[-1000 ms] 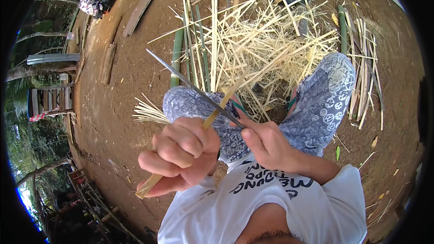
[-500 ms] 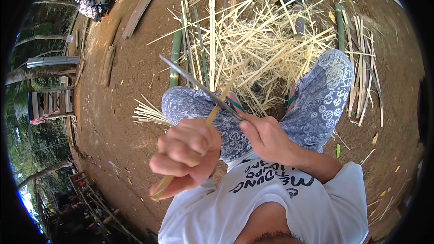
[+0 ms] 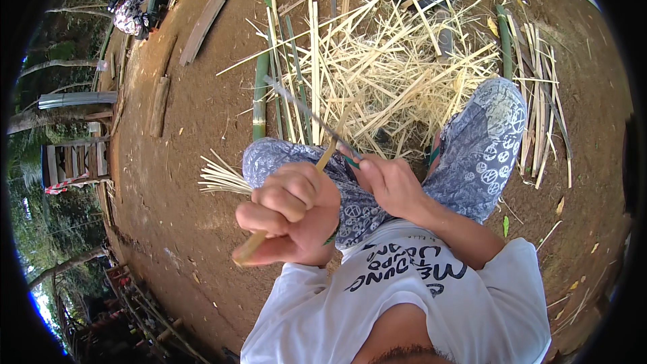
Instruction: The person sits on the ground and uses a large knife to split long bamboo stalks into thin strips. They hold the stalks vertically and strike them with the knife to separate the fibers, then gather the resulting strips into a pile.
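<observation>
My left hand (image 3: pixel 288 203) is closed in a fist around a thin bamboo strip (image 3: pixel 326 156). One end of the strip sticks out below my thumb; the other points away over my knee. In my right hand (image 3: pixel 396 187) is a knife, its handle mostly hidden by the fingers. The long, narrow knife blade (image 3: pixel 306 113) slants up to the left and crosses the strip just beyond my left fist. Whether the edge bites into the strip, I cannot tell. Both hands are above my crossed legs in patterned trousers (image 3: pixel 480 152).
Pale shavings and split strips (image 3: pixel 397 74) are heaped beyond my feet. Green bamboo pieces (image 3: pixel 260 98) flank the heap. A bundle of thin strips (image 3: pixel 224 174) lies by my left knee, longer strips (image 3: pixel 538 104) at the right. Another person (image 3: pixel 137 13) is far left on the bare soil.
My left fist has moved slightly away from me and to the right with the strip. The knife has swung, its tip now farther right, and the blade crosses the strip nearer its far end.
</observation>
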Demonstrator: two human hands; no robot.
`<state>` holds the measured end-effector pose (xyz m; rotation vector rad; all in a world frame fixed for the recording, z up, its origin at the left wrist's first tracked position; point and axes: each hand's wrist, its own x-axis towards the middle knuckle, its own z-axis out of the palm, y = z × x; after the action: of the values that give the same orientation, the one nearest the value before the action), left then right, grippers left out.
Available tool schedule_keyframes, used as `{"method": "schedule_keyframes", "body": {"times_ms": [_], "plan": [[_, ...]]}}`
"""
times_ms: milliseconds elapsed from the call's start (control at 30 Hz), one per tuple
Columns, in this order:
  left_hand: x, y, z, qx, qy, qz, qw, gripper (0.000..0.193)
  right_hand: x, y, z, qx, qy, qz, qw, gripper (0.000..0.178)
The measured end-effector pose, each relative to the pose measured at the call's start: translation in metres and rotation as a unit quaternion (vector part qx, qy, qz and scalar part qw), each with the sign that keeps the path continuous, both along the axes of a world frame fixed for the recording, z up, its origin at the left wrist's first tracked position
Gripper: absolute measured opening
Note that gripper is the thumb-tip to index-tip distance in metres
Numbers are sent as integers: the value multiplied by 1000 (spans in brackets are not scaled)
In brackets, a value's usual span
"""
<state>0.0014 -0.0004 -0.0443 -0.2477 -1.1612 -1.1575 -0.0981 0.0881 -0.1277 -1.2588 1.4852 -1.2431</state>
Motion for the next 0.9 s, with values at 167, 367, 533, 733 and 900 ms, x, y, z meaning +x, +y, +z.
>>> {"method": "schedule_keyframes", "body": {"times_ms": [167, 367, 533, 733, 900], "plan": [[3, -10, 8, -26, 20, 11, 999, 50, 3, 0, 11, -86, 7, -25, 996, 33], [4, -7, -1, -25, 0, 46, 999, 50, -10, -19, -36, 1, 100, 3, 995, 37], [23, -17, 9, -26, 26, 88, 995, 52, 7, -14, -9, 20, 113, -16, 993, 39], [16, -7, 8, 9, 25, 44, 999, 51, -8, -18, -42, 17, 68, -21, 997, 34], [11, -13, 5, 11, 34, 53, 998, 52, -10, -15, 5, 109, 6, 8, 994, 35]]}}
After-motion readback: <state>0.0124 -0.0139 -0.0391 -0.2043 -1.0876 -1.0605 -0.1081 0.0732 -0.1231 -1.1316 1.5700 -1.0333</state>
